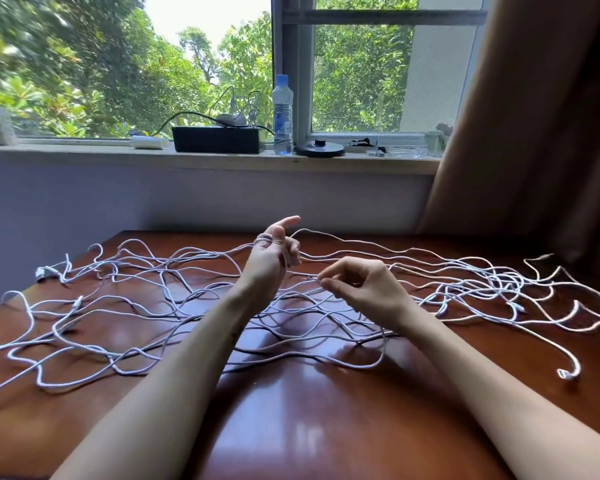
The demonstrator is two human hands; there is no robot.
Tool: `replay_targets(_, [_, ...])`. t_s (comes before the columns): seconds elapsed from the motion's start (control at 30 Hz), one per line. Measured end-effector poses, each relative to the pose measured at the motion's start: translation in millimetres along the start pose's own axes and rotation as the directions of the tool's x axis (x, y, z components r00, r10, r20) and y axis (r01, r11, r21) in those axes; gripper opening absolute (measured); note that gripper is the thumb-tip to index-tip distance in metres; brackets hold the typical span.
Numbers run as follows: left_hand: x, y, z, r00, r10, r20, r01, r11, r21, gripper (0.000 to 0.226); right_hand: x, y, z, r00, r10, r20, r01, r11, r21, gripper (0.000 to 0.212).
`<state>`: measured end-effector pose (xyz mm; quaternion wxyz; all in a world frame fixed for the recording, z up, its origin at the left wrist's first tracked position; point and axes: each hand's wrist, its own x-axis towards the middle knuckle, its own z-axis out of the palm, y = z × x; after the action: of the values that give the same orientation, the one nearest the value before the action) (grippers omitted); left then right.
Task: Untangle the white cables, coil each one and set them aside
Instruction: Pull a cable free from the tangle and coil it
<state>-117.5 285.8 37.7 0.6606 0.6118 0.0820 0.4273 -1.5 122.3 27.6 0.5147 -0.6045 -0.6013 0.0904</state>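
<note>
Several white cables (146,299) lie spread in a loose tangle across the whole width of the brown wooden table (298,410). My left hand (274,254) is raised above the middle of the tangle, with one white cable looped around its fingers and the index finger pointing up. My right hand (364,289) is just to its right, thumb and fingertips pinched on a thin stretch of white cable that runs toward the left hand. One cable end with a plug (567,374) lies at the right front, another plug (42,271) at the far left.
A window sill (205,161) behind the table carries a black box (217,139), a clear water bottle (283,116), a round black base (321,148) and small items. A brown curtain (534,133) hangs at the right. The table's front part is bare wood.
</note>
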Motion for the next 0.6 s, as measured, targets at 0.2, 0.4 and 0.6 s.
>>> replay_targets(0.2, [-6, -8, -8, 0.991, 0.117, 0.062, -0.130, 0.938, 0.322, 0.029, -1, -14, -2, 0.991, 0.130, -0.008, -0.122, 0.946, 0.302, 0.014])
replay_targets(0.4, [-9, -9, -7, 0.995, 0.081, 0.065, -0.102, 0.877, 0.470, 0.027, 0, -13, -10, 0.989, 0.131, -0.070, -0.111, 0.964, 0.242, 0.015])
replay_targets(0.6, [-18, -6, -3, 0.988, -0.006, 0.154, -0.084, 0.815, 0.574, 0.039, 1, -13, -14, 0.986, 0.039, -0.162, -0.020, 0.993, 0.114, 0.020])
